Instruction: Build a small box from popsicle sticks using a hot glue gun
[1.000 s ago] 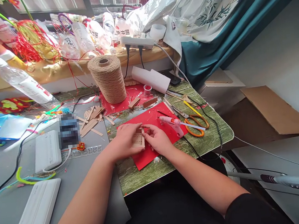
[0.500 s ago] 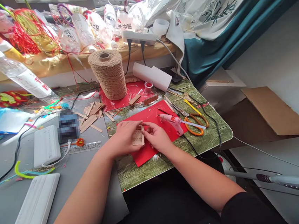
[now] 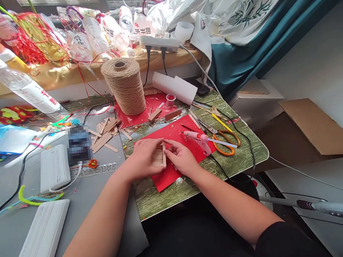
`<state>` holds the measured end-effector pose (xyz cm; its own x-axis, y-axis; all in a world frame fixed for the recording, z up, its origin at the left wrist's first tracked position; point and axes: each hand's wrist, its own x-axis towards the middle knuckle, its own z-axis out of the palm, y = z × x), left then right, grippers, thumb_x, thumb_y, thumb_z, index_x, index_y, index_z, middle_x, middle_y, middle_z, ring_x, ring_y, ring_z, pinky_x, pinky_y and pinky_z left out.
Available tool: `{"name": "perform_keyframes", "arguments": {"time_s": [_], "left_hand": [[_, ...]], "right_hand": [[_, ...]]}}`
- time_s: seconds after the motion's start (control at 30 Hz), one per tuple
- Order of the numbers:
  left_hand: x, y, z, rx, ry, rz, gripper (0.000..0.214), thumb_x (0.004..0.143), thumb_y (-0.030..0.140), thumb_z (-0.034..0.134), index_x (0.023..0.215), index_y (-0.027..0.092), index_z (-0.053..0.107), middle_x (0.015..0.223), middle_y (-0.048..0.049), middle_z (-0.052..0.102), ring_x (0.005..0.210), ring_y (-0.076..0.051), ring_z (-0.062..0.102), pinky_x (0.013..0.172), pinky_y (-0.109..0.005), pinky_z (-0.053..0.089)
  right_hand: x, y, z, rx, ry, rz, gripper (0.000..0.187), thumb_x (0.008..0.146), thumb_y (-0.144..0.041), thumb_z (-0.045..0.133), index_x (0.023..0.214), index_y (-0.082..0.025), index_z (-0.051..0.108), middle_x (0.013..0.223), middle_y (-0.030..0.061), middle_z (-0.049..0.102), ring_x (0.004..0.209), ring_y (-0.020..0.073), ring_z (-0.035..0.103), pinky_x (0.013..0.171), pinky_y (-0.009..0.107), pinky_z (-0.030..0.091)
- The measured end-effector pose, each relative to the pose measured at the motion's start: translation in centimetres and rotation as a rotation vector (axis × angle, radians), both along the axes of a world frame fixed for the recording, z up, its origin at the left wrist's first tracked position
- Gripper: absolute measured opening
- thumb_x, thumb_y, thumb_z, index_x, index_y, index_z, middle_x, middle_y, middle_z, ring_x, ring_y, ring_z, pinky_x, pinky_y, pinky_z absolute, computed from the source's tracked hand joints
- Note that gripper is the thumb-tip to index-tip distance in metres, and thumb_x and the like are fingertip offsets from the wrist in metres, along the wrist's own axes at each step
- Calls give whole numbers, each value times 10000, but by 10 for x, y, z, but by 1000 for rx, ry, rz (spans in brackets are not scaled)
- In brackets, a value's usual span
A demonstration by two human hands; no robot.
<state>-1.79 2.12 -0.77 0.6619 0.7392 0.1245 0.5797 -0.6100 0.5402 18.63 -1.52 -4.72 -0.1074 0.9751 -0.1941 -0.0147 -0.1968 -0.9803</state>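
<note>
A small panel of wooden craft sticks (image 3: 158,155) lies on a red sheet of paper (image 3: 175,136) on the green table mat. My left hand (image 3: 142,157) presses on the panel's left side, fingers curled over it. From the right, my right hand (image 3: 180,156) pinches the panel's edge strip between thumb and fingers. A pink glue gun (image 3: 201,139) rests on the red paper just right of my right hand.
Orange-handled scissors (image 3: 225,141) and a yellow tool lie right of the glue gun. A big spool of jute twine (image 3: 125,86) stands behind, with loose craft sticks (image 3: 105,137) to its left. White flat devices, cables and bottles crowd the left side. The mat's edge is near my body.
Both hands stay on the stick panel with only slight finger shifts. The view has shifted a little.
</note>
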Motion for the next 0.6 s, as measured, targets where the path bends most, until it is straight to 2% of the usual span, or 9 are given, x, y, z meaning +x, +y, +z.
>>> {"name": "perform_keyframes", "arguments": {"time_s": [0.43, 0.6], "left_hand": [[-1, 0, 0, -8, 4, 19, 871, 749, 424, 781, 1524, 239, 430, 1487, -134, 588, 1395, -358, 511, 1215, -528, 296], [0, -1, 0, -5, 9, 16, 869, 757, 423, 780, 1533, 243, 432, 1497, -126, 584, 1397, -350, 509, 1217, -529, 285]], "right_hand": [[1, 1, -1, -3, -19, 28, 477, 961, -401, 679, 1407, -251, 599, 809, -29, 606, 403, 71, 487, 323, 221, 384], [-1, 1, -5, 9, 8, -17, 401, 940, -397, 707, 1283, -220, 595, 778, -54, 581, 394, 71, 486, 312, 211, 364]]}}
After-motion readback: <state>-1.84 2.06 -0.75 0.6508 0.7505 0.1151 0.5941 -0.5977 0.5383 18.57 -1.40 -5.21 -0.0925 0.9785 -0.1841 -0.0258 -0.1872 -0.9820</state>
